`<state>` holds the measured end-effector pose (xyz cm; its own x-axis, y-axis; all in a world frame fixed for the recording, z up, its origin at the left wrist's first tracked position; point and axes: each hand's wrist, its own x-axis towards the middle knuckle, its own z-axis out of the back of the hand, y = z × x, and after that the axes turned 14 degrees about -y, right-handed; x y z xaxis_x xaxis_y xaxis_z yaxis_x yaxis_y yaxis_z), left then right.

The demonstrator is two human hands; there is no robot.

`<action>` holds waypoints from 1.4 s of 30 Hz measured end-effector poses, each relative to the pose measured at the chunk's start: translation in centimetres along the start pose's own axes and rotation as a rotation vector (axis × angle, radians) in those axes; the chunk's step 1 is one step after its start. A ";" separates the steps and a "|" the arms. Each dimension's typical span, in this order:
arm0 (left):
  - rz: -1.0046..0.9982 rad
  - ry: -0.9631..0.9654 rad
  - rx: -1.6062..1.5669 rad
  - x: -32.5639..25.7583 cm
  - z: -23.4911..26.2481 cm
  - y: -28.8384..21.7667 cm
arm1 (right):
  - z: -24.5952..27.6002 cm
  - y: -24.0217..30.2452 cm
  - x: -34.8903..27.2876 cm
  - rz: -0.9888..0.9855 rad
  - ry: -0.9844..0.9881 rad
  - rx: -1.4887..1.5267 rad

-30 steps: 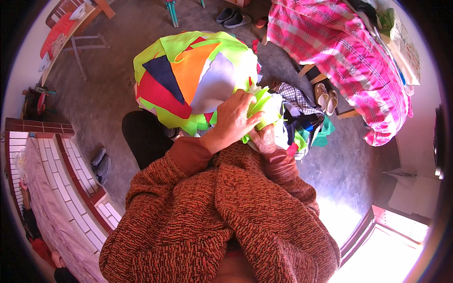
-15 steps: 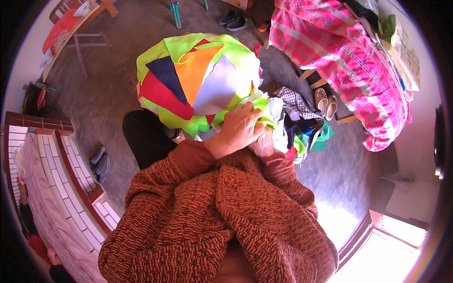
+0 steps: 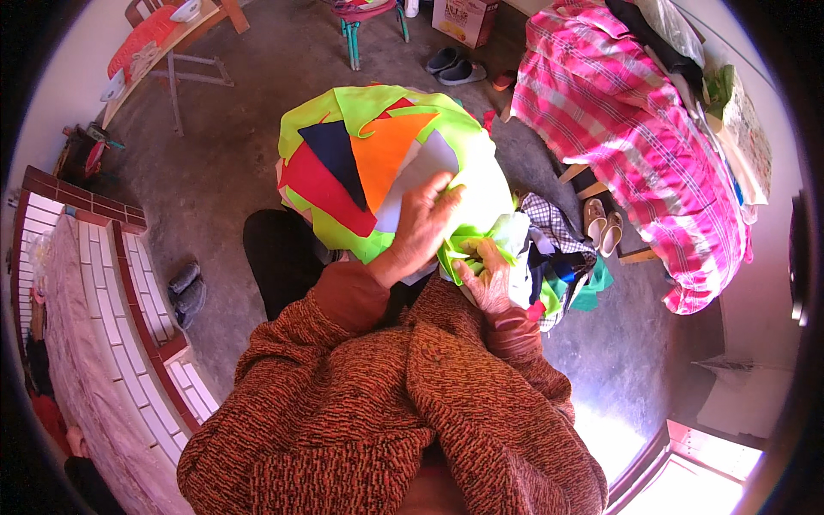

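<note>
In front of me stands a large round bundle topped with patchwork cloth [image 3: 399,163] in lime green, orange, navy, red and grey. My left hand [image 3: 419,230] is over its near side, fingers apart and pointing away from me. Just to the right and nearer, my right hand [image 3: 487,276] is closed on lime-green cloth scraps [image 3: 455,249] by my lap. Its fingertips are partly buried in the folds. Beside it to the right lies a heap of mixed cloth, including a black-and-white checked cloth [image 3: 549,219] and a green piece [image 3: 594,287].
A pink plaid cover [image 3: 627,146] drapes over furniture at right, with light shoes [image 3: 602,227] below. Dark slippers [image 3: 457,69], a cardboard box [image 3: 465,19] and a green-legged stool [image 3: 352,43] stand farther off. Grey shoes [image 3: 185,293] lie at left near a tiled brick structure [image 3: 129,300].
My hands, together over the green scraps before, have parted. The left has moved up over the patchwork, while the right stays low with the lime-green cloth. The view has shifted slightly.
</note>
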<state>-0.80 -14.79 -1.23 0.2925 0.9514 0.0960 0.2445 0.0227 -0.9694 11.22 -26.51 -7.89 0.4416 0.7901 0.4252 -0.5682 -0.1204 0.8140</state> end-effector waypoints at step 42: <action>-0.574 -0.326 0.585 8.1 4.0 -1.5 | -0.1 -0.7 -0.1 -0.034 -0.016 -0.006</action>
<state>-2.48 -5.91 0.11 -0.0302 0.7834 0.6208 -0.2660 0.5924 -0.7605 11.46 -26.39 -8.51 0.4721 0.7839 0.4033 -0.5570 -0.0894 0.8257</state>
